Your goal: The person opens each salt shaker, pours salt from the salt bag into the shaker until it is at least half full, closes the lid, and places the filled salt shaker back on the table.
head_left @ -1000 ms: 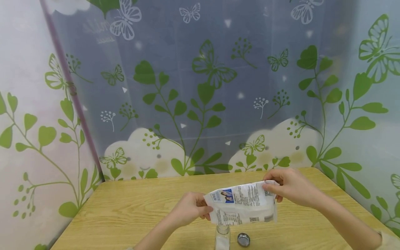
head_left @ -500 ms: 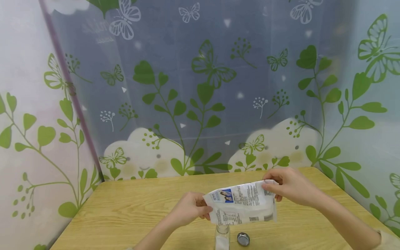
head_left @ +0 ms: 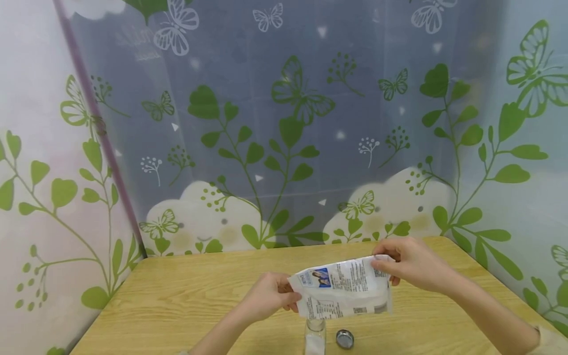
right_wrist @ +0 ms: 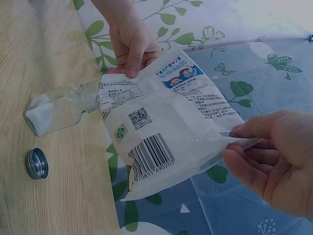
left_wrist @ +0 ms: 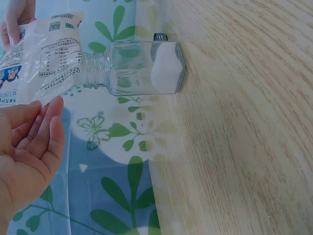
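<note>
While the left hand (head_left: pixel 266 299) is pinching the left end of the bag (head_left: pixel 341 291), the right hand (head_left: pixel 414 266) is pinching its far right corner, so each grip is holding plastic between thumb and fingers. Compared with half a second ago, hands, bag, jar (left_wrist: pixel 127 68) and cap (head_left: pixel 344 339) are keeping practically the same places. The bag is hanging over the counter (head_left: pixel 191 281), dipping slightly to the left, its near left edge lying at the jar's mouth; whether they are touching is remaining unclear. Its white film is creasing softly and carrying black print, a barcode and a blue picture. The jar is standing upright, its clear glass showing flat sides, a threaded neck and white filling (left_wrist: pixel 167 71) at the base. Just to its right, the round, shiny metal cap is resting on the wood-grained surface.
</note>
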{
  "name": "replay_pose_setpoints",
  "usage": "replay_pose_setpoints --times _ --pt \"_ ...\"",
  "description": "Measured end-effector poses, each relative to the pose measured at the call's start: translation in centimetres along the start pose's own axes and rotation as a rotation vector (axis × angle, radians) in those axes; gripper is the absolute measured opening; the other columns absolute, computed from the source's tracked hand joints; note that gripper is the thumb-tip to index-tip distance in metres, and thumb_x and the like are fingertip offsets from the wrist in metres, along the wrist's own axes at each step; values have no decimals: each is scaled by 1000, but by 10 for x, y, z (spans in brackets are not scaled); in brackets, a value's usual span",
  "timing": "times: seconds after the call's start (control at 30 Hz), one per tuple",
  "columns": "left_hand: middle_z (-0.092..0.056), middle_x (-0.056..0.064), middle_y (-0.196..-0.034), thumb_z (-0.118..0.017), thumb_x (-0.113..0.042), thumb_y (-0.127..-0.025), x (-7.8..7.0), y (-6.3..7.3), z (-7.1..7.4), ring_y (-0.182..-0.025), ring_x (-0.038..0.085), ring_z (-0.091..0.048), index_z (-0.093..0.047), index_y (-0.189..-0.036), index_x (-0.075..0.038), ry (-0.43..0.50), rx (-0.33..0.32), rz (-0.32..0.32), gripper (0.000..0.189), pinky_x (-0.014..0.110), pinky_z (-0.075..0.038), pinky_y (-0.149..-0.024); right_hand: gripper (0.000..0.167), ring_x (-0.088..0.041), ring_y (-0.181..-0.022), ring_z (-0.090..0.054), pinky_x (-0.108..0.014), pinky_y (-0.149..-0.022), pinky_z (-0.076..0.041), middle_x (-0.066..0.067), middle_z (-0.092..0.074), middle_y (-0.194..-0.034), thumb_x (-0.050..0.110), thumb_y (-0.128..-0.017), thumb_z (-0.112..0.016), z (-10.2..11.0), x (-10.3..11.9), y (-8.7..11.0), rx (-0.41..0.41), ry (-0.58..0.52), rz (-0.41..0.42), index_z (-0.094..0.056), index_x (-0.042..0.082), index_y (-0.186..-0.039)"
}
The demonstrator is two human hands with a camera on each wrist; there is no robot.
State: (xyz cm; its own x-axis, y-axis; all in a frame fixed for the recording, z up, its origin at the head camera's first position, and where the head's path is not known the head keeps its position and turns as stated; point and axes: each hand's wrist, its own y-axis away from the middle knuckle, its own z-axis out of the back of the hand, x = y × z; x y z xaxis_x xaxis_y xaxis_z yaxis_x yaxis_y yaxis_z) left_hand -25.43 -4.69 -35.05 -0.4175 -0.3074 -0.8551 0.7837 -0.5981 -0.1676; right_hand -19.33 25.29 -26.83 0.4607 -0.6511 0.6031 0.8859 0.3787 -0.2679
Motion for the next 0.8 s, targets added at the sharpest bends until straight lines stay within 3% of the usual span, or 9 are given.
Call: replay_pose_setpoints --times 0.8 --pt "-67 4 -70 -64 -4 -84 -1 1 0 -60 14 -63 -70 -91 -1 8 0 3 10 24 -50 -56 16 -10 -54 -56 -28 -49 -50 2 -63 -74 19 -90 -62 -1 -1 -2 2 -18 1 -63 4 -93"
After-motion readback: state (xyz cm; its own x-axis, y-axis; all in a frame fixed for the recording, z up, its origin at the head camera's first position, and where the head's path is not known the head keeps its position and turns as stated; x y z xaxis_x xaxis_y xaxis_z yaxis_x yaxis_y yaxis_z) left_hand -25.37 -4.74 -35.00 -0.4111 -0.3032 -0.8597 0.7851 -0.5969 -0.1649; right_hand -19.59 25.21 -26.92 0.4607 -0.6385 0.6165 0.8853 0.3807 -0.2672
